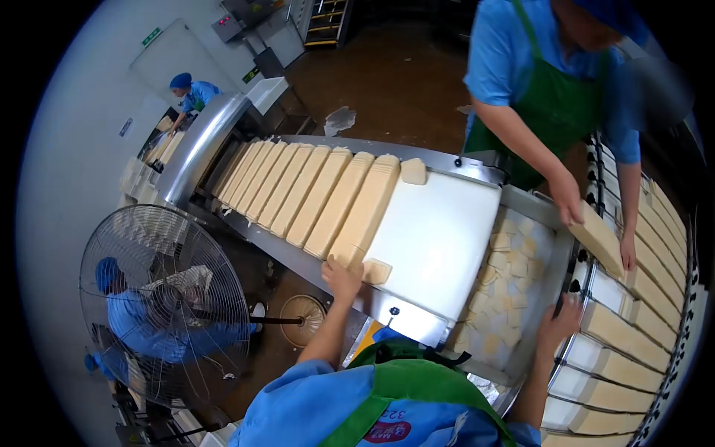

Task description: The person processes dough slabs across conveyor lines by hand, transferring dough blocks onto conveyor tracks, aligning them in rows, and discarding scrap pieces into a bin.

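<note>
Long pale layered slabs (298, 190), which look like stacked dough sheets, lie side by side on the white conveyor belt (436, 231). My left hand (342, 280) is at the near end of the rightmost slab (366, 205), its fingers curled against that end. A small cut-off piece (377, 272) lies just right of those fingers, and another end piece (413, 171) sits at the slab's far end. My right hand (560, 324) is curled beside the right edge of the scrap tray (547, 208), around something dark I cannot make out. Several offcuts (503, 276) lie in the tray.
Across the belt a co-worker (551, 97) holds a slab (598, 237) with both hands over a rack (625, 335) of slabs on the right. A caged fan (167, 305) stands at left, near a metal machine hood (205, 149). Other people work behind.
</note>
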`<state>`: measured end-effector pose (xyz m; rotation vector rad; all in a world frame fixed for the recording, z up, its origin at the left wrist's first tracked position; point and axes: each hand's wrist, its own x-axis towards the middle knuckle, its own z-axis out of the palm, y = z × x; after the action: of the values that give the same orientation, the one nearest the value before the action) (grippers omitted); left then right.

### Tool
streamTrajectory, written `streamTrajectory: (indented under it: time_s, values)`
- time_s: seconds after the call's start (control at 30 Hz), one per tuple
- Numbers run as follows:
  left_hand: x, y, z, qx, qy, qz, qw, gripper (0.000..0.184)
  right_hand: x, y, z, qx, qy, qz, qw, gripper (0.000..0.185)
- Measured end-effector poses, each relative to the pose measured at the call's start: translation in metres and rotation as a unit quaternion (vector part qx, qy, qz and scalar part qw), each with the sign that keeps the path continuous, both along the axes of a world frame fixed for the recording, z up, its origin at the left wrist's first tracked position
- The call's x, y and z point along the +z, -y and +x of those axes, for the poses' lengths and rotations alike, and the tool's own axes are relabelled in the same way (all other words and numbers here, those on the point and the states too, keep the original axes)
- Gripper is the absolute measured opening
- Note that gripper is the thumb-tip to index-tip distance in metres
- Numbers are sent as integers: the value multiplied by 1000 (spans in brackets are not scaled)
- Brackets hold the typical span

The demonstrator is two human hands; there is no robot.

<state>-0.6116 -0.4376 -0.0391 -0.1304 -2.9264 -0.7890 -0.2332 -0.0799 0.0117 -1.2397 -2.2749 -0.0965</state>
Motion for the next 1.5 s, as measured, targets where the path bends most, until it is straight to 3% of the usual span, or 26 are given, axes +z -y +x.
streamTrajectory:
  time_s: [0.1,0.2,0.23,0.33,0.43,0.53,0.6,0.77,0.87,0.9,1.07,1.13,1.27,1.33,1.43,1.5]
  values:
    - [1,13,-29,-22,56,-21,998,94,8,35,-91,108,-16,-45,993,42]
    - [14,1,-41,-54,123,-20,991,94,-6,65,-183,137,6,-118,984,42]
    - [9,-6,-42,-53,81,-42,994,94,-12,73,-214,139,19,-148,979,42]
    - [19,-24,-43,-31,117,-31,992,93,-36,91,-302,206,44,-173,962,48]
    - [19,-19,-45,-60,140,-9,988,96,-32,112,-390,196,120,-218,949,67]
    - [30,-4,-50,-120,149,-18,981,100,-20,121,-465,190,125,-262,938,74]
    - [40,7,-55,-149,268,44,951,102,-22,121,-506,183,117,-240,946,72]
    - [47,8,-56,-200,286,-30,937,108,-3,121,-568,174,233,-252,923,67]
    - [35,6,-58,-235,226,-69,943,107,8,124,-567,167,291,-281,899,65]
    - [38,4,-60,-237,231,-80,940,106,5,123,-564,151,277,-294,902,60]
    - [20,8,-68,-320,218,-25,922,94,-18,80,-503,19,213,-303,928,73]
    - [52,-10,-71,-379,252,-7,890,89,17,62,-455,-71,186,-377,905,76]
    - [54,-42,-46,-433,232,-111,864,94,8,46,-383,-158,203,-256,932,80]
    - [43,-60,-32,-418,176,-117,883,89,39,48,-353,-194,-38,-441,876,79]
    - [64,-94,-7,-411,192,-72,888,76,36,40,-295,-223,-169,-356,892,79]
    - [57,-117,11,-484,44,43,873,76,53,29,-245,-239,-239,-340,877,79]
